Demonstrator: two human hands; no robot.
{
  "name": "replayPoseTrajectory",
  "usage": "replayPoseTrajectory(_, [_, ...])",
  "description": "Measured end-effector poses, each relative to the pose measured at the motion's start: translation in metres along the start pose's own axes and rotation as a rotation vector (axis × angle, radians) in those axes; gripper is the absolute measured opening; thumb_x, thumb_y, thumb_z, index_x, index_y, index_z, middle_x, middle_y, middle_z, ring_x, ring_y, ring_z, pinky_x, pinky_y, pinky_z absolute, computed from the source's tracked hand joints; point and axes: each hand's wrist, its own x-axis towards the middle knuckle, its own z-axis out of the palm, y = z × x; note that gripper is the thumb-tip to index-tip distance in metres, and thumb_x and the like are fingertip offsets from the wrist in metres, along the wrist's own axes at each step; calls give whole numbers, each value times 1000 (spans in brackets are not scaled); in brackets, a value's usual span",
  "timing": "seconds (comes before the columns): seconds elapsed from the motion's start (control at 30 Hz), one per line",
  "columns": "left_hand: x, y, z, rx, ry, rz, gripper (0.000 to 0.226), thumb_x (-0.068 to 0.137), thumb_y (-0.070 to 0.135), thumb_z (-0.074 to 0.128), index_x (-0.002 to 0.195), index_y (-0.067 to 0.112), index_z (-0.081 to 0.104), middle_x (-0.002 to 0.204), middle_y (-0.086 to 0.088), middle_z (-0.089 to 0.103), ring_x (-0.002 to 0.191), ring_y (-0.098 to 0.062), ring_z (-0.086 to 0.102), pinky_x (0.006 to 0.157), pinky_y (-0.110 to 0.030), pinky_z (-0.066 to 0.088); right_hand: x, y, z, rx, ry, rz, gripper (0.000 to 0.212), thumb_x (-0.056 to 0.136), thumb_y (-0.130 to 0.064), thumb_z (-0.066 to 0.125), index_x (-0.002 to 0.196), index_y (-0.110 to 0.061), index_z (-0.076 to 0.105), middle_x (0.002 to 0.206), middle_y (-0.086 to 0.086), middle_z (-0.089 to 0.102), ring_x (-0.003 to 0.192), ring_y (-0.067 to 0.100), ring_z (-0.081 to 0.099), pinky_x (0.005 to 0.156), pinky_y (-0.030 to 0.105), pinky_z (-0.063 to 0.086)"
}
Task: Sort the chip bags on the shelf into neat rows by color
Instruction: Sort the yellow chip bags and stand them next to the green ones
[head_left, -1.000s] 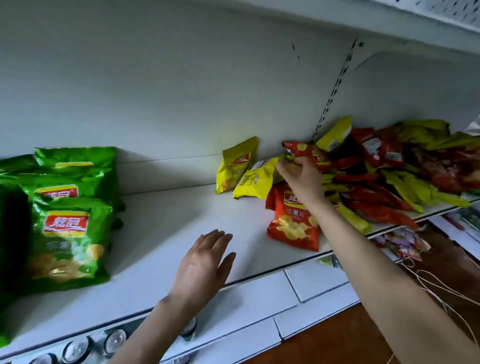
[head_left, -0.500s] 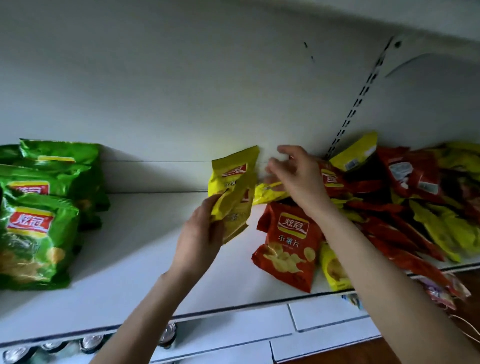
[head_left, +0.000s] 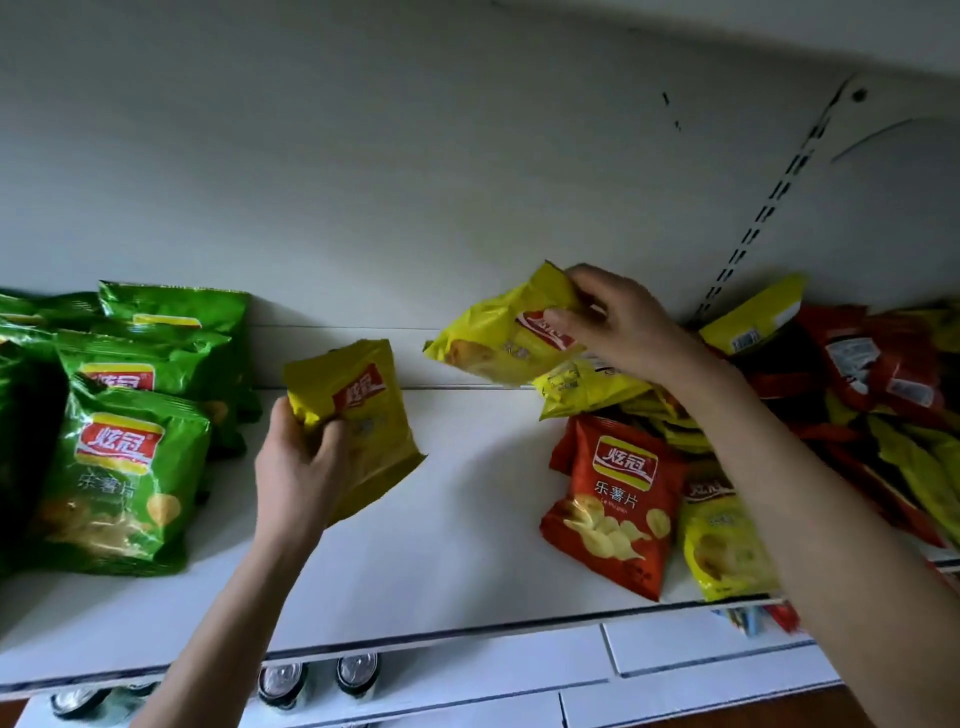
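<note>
My left hand (head_left: 298, 467) grips a yellow chip bag (head_left: 363, 415) by its lower left corner and holds it above the middle of the white shelf (head_left: 415, 571). My right hand (head_left: 623, 322) pinches the top of a second yellow bag (head_left: 493, 343), lifted near the back wall. Green bags (head_left: 124, 467) stand in a row at the left. An orange-red bag (head_left: 618, 499) and another yellow bag (head_left: 722, 545) lie at the front of a mixed red and yellow pile (head_left: 857, 395) on the right.
The shelf's back wall (head_left: 415, 182) is white, with a slotted upright (head_left: 753, 228) at the right. Drink cans (head_left: 311, 680) stand on the shelf below. White price-rail panels (head_left: 675, 649) run along the front edge.
My left hand has taken a yellow bag and carried it left over the bare shelf. My right hand has lifted a second yellow bag off the pile.
</note>
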Motion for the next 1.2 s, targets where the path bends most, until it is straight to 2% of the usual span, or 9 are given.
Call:
replayPoseTrajectory(0.1, [2,8,9,-177,-123,-68,23,76,43,58,93,29,53,89,4,64,87,-17,64,80,-40,53,-17,-21,-4,47,-305,83,14,89,-20,60,86,-28,49,79,-11,53,72,-1,52,65,19,41])
replayPoseTrajectory(0.2, [-14,23,22,-346,-414,-122,40,76,59,66,97,28,53,74,15,65,62,7,61,60,-16,49,-27,-24,24,55,-324,94,16,86,-24,63,92,-28,49,85,-13,55,82,5,57,74,27,47])
replayPoseTrajectory(0.3, [-28,23,33,-345,-573,-154,65,53,47,79,110,25,56,89,10,73,79,-7,70,60,-23,55,-30,-20,46,195,-277,146,24,83,-25,67,101,-22,51,89,-5,61,85,15,62,77,33,49])
replayPoseTrajectory(0.4, [-30,18,30,-313,-510,-197,81,44,46,79,118,22,57,101,-3,73,87,-24,71,70,-44,59,-25,1,44,279,-191,206,22,88,-26,59,108,-18,55,100,1,63,95,15,62,83,31,49])
replayPoseTrajectory(0.47, [-32,15,25,-300,-422,-234,86,43,46,84,118,17,54,101,-6,71,83,-26,71,68,-51,58,-17,34,38,-18,-182,267,38,87,-34,61,118,-14,54,116,4,59,110,18,56,88,31,44])
replayPoseTrajectory(0.63, [-37,13,24,-306,-265,-297,52,70,19,80,112,16,50,102,-8,67,86,-26,68,60,-38,59,-17,79,39,-649,-380,231,43,86,-35,61,122,-14,54,118,8,57,106,24,55,81,29,39])
replayPoseTrajectory(0.93, [-51,20,31,-356,-37,-263,44,82,13,70,114,20,42,101,-4,61,82,-24,65,36,-30,48,-21,29,-18,93,165,115,23,95,-21,47,90,-2,59,74,-1,56,65,6,52,56,10,37])
replayPoseTrajectory(1.1, [-54,28,28,-481,56,-215,33,82,10,70,98,32,51,98,0,66,87,-21,66,60,-33,54,-36,10,-20,275,-112,208,28,95,-29,44,88,-8,61,79,1,65,64,-1,58,60,13,43])
replayPoseTrajectory(1.2, [-61,37,29,-652,40,-258,27,82,14,67,101,27,53,93,0,69,76,-16,69,52,-27,54,-38,1,-5,169,-223,125,30,94,-26,47,72,-8,57,66,6,59,59,3,52,55,20,38])
